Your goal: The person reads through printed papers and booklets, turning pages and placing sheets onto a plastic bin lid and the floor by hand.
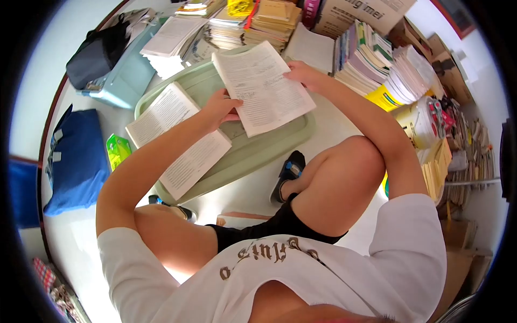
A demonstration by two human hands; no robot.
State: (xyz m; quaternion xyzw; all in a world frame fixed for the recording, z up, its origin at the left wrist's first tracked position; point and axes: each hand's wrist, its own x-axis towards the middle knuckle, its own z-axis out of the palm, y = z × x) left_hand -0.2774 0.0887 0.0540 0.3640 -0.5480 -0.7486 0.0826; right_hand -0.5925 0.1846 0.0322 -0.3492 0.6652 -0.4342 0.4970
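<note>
A thick stack of printed sheets (266, 86) with handwritten marks is held tilted above the pale green lid (280, 141). My left hand (221, 109) grips its left edge, with the thumb on the top sheet. At the upper right edge, my right hand (305, 75) is closed on the same stack, thumb on top and the other fingers hidden beneath. Another printed stack (196, 167) lies on the lid to the left, partly covered by my left forearm.
Piled papers (175, 36) and brown envelopes (274, 21) stand behind the lid. Books (361, 54), a yellow-and-white bucket (417, 126) and more paper piles line the right. On the left are a blue-grey bin (126, 75), a blue bag (81, 161) and a green packet (117, 151).
</note>
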